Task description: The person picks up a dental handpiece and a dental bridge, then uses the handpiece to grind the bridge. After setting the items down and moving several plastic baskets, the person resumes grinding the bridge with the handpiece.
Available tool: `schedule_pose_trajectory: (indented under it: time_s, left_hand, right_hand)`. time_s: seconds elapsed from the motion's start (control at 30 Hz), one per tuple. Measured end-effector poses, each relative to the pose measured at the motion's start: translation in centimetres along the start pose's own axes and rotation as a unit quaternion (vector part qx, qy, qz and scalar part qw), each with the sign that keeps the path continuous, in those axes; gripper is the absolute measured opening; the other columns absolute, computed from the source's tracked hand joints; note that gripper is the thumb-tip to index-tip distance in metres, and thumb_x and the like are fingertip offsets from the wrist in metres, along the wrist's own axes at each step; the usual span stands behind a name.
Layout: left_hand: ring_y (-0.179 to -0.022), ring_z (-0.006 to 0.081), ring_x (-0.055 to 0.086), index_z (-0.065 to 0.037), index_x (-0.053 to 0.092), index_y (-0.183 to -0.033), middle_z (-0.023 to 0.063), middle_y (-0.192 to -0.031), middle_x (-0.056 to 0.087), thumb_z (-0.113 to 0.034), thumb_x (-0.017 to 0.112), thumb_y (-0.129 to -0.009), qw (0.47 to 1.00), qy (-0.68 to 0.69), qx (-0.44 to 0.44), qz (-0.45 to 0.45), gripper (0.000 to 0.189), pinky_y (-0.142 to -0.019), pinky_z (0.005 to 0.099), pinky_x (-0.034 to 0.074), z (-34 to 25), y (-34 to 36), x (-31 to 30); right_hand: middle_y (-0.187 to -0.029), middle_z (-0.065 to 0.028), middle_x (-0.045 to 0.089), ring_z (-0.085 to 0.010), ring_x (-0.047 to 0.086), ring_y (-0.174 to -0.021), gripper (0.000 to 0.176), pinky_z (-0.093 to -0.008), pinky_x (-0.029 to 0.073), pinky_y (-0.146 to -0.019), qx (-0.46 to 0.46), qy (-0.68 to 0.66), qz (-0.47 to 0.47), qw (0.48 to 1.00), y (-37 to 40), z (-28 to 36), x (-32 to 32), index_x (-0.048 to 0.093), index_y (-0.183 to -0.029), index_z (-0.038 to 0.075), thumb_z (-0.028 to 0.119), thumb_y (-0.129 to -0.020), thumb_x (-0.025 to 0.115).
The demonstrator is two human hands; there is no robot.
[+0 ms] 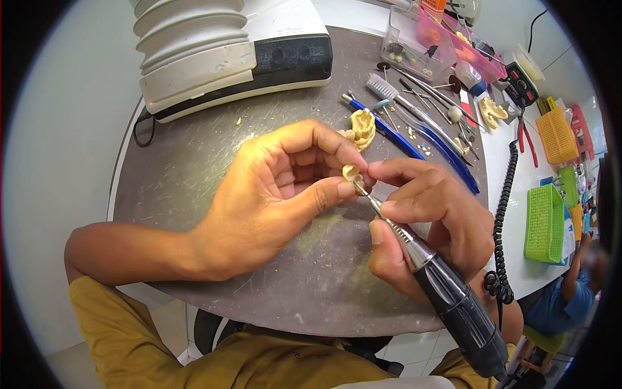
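Note:
Between the thumb and fingers of my left hand (259, 201) is a small cream dental crown piece (351, 172), its hollow side partly showing. My right hand (434, 223) grips a black and silver handpiece (440, 279), a rotary grinder whose thin tip points up and left. That tip meets the crown piece or sits right against it; the exact contact is too small to make out. Just beyond my fingertips a cream plaster dental model (363, 128) lies on the grey work surface.
A white dust extractor (291, 58) with a ribbed hose (191, 32) stands at the back left. Brushes (421, 117), burs and a blue-handled tool (389, 129) lie back right. Beside them are a clear box (414, 48), a coiled cord (502, 220) and a green basket (544, 223). A person in blue (564, 305) sits far right.

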State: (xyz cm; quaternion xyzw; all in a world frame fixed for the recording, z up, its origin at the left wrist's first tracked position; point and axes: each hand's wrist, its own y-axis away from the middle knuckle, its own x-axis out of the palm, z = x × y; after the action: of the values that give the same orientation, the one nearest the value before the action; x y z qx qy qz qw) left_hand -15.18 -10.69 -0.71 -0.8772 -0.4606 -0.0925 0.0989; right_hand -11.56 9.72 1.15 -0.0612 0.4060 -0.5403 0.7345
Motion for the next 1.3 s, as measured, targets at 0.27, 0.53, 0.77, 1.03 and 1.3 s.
schedule_pose_trajectory:
  time_s: [0.27,0.53,0.77,1.03,1.3]
  left_hand:
    - [-0.107,0.0167,0.059,0.001,0.054,-0.109,0.0108,-0.110,0.059,-0.001,0.060,-0.091,1.000,-0.007,0.008,-0.001,0.019,-0.095,0.0314,0.050,0.17,0.01,-0.05]
    - [-0.107,0.0175,0.059,0.002,0.054,-0.109,0.0115,-0.109,0.060,-0.001,0.061,-0.091,1.000,0.003,-0.001,-0.002,0.019,-0.095,0.0317,0.050,0.06,0.01,-0.03]
    - [-0.106,0.0180,0.060,0.002,0.055,-0.109,0.0118,-0.108,0.061,-0.002,0.061,-0.092,1.000,-0.012,0.003,-0.005,0.018,-0.095,0.0319,0.049,0.04,0.02,0.05]
    - [-0.105,0.0181,0.060,0.001,0.056,-0.108,0.0113,-0.108,0.061,-0.002,0.061,-0.092,1.000,-0.022,0.001,-0.003,0.017,-0.095,0.0322,0.049,-0.09,0.04,0.08]
    - [-0.105,0.0180,0.060,0.000,0.056,-0.107,0.0107,-0.107,0.061,-0.002,0.062,-0.091,1.000,-0.016,-0.005,-0.004,0.017,-0.095,0.0322,0.049,-0.04,-0.02,0.06]
  right_hand:
    - [-0.084,-0.0100,0.058,-0.0323,0.062,-0.105,0.029,-0.0404,0.050,-0.090,0.011,-0.017,-0.001,1.000,0.07,-0.01,0.05,0.054,-0.094,0.003,-0.010,-0.073,0.068]
    - [-0.084,-0.0098,0.058,-0.0315,0.062,-0.106,0.028,-0.0416,0.050,-0.091,0.018,-0.015,-0.002,1.000,0.21,0.08,0.00,0.054,-0.094,0.003,-0.010,-0.073,0.067]
    - [-0.083,-0.0104,0.058,-0.0319,0.064,-0.103,0.024,-0.0418,0.050,-0.090,0.012,-0.012,-0.010,1.000,0.13,-0.17,0.00,0.054,-0.093,0.003,-0.007,-0.075,0.065]
    - [-0.083,-0.0104,0.058,-0.0329,0.065,-0.101,0.021,-0.0419,0.050,-0.088,0.004,-0.008,-0.021,1.000,0.13,-0.32,0.14,0.054,-0.093,0.002,-0.006,-0.076,0.065]
    - [-0.084,-0.0101,0.058,-0.0324,0.065,-0.100,0.021,-0.0420,0.050,-0.088,0.001,-0.007,-0.017,1.000,0.13,-0.31,0.06,0.053,-0.093,0.002,-0.005,-0.077,0.064]
